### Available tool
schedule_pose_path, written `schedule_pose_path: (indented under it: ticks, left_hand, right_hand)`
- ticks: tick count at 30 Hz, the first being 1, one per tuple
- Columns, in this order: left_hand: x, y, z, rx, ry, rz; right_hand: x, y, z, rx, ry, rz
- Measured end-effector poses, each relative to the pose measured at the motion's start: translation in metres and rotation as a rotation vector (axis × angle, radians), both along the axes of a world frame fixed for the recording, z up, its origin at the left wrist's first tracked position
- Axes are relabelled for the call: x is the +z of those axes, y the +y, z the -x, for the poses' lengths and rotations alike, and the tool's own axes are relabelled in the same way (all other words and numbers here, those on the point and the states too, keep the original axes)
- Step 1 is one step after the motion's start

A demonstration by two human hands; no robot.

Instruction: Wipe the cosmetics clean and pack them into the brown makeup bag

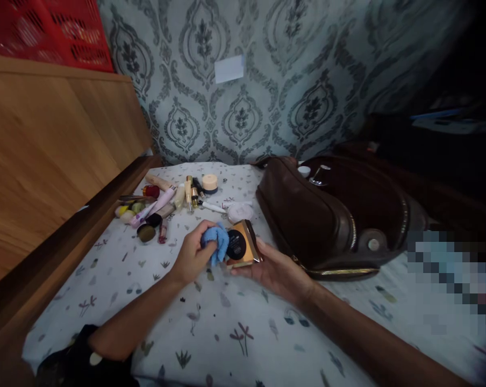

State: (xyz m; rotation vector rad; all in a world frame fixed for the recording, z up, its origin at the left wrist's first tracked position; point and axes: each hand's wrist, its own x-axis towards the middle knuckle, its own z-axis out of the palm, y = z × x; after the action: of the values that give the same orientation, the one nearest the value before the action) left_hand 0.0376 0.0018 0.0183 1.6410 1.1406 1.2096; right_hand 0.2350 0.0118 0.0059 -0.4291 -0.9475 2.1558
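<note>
- My left hand (192, 259): grip clenched on blue cloth (218, 244), touching gold compact (242, 246)
- My right hand (273, 270): grip grasping the compact, beside brown bag (307, 215)

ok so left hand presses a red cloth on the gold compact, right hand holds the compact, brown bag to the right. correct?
No: the cloth is blue, not red. The head view shows the left hand pressing it on the gold compact, the right hand holding the compact, brown bag to the right.
</note>
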Motion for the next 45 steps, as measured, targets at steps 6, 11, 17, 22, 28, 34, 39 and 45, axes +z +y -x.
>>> schedule_pose_path:
  ticks: [6,11,17,22,28,34,39,45]
  left_hand:
    - [0.002,0.006,0.008,0.123,0.291,-0.106]
    - [-0.003,0.008,0.02,0.009,0.802,-0.178]
    - [0.005,0.015,0.035,-0.033,0.947,-0.297]
    - [0.034,0.03,0.018,-0.031,0.842,-0.407]
    - [0.083,0.042,-0.073,-0.163,0.73,-0.667]
    - [0.083,0.058,-0.134,-0.319,0.715,-0.856]
    - [0.067,0.062,-0.133,-0.302,0.673,-0.901]
    - [0.065,0.058,-0.131,-0.3,0.626,-0.883]
  right_hand:
    - [0.002,0.001,0.0,-0.078,-0.071,-0.044]
    - [0.001,0.004,-0.001,-0.204,-0.147,-0.105]
    - [0.028,-0.01,-0.014,-0.213,-0.26,-0.381]
    - [0.082,-0.028,-0.055,-0.365,-0.427,-0.616]
    - [0.137,-0.006,-0.121,-0.96,-0.966,-0.878]
    - [0.156,0.029,-0.148,-0.764,-1.83,-0.956]
    - [0.156,0.037,-0.133,-0.506,-1.979,-1.138]
    - [0.138,0.052,-0.118,-0.366,-2.066,-1.025]
